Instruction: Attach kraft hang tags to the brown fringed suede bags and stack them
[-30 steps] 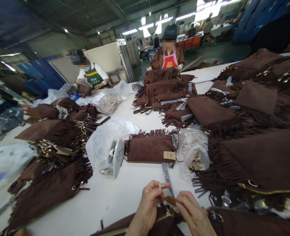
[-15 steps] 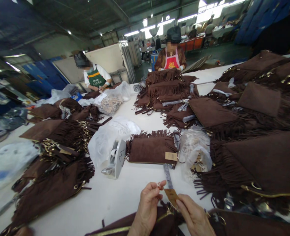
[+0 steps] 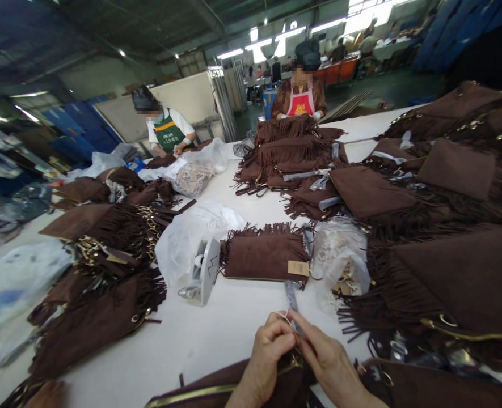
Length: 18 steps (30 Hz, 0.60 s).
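Note:
Both my hands meet at the bottom centre, over a brown suede bag (image 3: 233,388) with a gold zipper that lies at the table's near edge. My left hand (image 3: 270,354) is pinched shut on a thin pale loop of string. My right hand (image 3: 325,360) is closed beside it, fingertips touching the left ones; what it holds is hidden. A finished brown fringed pouch (image 3: 263,255) with a paper tag (image 3: 298,267) lies just beyond them.
Piles of brown fringed bags lie left (image 3: 101,283), right (image 3: 455,272) and at the centre back (image 3: 289,153) of the white table (image 3: 199,334). Clear plastic bags (image 3: 340,255), a white tape dispenser (image 3: 202,272). Two people work at the far side (image 3: 165,133), (image 3: 302,96).
My hands have come together; the paper tag held by my right hand is out of sight now. My left thumb and fingers closed over the string. The view shifted slightly.

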Each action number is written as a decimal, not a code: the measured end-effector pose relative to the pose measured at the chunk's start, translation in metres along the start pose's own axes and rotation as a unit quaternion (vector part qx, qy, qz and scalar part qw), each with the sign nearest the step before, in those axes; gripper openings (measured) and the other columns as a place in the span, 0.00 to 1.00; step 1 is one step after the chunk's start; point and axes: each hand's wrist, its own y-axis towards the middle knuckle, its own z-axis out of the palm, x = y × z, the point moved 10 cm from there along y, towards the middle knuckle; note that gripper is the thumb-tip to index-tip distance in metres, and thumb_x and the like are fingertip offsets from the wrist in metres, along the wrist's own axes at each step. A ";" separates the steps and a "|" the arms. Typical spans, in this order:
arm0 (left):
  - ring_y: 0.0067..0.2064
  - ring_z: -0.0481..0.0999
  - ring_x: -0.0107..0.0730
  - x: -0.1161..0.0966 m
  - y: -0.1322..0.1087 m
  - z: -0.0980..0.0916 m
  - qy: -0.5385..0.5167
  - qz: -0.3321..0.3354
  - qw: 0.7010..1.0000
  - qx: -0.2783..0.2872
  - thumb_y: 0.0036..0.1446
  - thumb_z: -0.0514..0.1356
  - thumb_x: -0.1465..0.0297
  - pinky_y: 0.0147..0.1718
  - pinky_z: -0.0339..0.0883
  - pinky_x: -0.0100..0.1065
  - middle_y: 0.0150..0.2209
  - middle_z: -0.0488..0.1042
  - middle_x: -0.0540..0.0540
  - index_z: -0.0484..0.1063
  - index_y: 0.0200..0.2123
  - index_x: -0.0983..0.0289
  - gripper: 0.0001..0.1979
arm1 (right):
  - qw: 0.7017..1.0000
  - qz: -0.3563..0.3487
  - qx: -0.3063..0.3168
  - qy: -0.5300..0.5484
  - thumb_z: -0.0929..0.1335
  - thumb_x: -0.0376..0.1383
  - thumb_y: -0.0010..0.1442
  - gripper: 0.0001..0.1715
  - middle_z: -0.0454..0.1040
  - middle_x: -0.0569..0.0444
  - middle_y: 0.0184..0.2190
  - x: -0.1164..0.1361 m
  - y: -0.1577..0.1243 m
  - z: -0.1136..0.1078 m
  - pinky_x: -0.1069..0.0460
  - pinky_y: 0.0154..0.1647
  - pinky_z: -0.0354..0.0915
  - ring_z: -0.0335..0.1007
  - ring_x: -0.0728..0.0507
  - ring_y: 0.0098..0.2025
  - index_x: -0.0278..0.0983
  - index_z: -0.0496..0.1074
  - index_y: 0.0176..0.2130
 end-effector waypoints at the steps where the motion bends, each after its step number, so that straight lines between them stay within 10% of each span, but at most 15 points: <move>1: 0.42 0.65 0.35 0.000 0.000 -0.003 -0.017 -0.003 1.000 -0.018 0.46 0.58 0.71 0.40 0.56 0.31 0.35 0.68 0.54 0.69 0.21 0.65 0.05 | 1.000 -0.021 0.008 0.003 0.55 0.33 0.63 0.20 0.74 0.50 0.35 0.005 0.001 0.001 0.54 0.36 0.67 0.72 0.46 0.35 0.38 0.61 0.53; 6: 0.38 0.68 0.32 0.009 0.001 -0.013 -0.110 -0.043 0.990 -0.080 0.41 0.55 0.76 0.38 0.57 0.32 0.36 0.72 0.54 0.65 0.30 0.64 0.08 | 0.999 0.012 -0.029 0.034 0.57 0.36 0.63 0.13 0.73 0.53 0.29 0.000 -0.001 -0.006 0.56 0.32 0.66 0.71 0.47 0.31 0.39 0.69 0.38; 14: 0.32 0.69 0.28 0.016 0.003 -0.017 -0.099 -0.045 0.986 -0.122 0.40 0.61 0.75 0.33 0.59 0.29 0.30 0.72 0.51 0.63 0.37 0.65 0.17 | 0.989 0.041 -0.141 0.033 0.59 0.39 0.61 0.12 0.72 0.50 0.38 -0.013 -0.005 -0.034 0.52 0.41 0.65 0.68 0.44 0.41 0.39 0.69 0.40; 18: 0.31 0.69 0.28 0.016 0.004 -0.017 -0.091 -0.038 0.989 -0.107 0.41 0.62 0.73 0.33 0.59 0.28 0.29 0.72 0.51 0.65 0.39 0.65 0.19 | 0.993 0.082 -0.054 0.064 0.65 0.39 0.55 0.08 0.70 0.53 0.31 -0.011 0.012 -0.019 0.51 0.35 0.64 0.67 0.44 0.34 0.39 0.71 0.32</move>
